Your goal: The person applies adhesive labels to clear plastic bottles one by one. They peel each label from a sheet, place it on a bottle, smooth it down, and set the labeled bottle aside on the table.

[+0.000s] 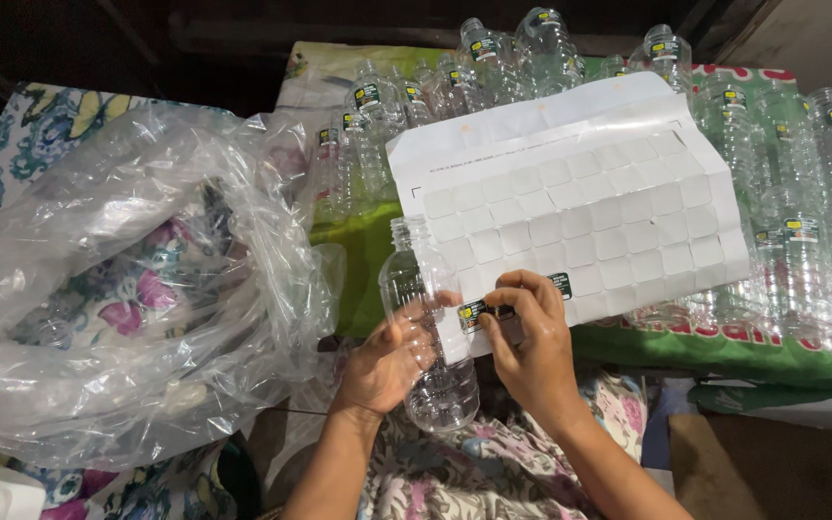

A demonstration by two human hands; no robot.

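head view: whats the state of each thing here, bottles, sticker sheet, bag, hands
bottle in hand: clear, empty, uncapped, held by its side
left hand: gripping that bottle
right hand: pinching a small sticker at the sheet's lower edge
sticker sheet: nearly all peeled, one sticker left near the fingers
bottles behind: lying in rows, already stickered
plastic bag: open, crumpled, one bottle visible inside
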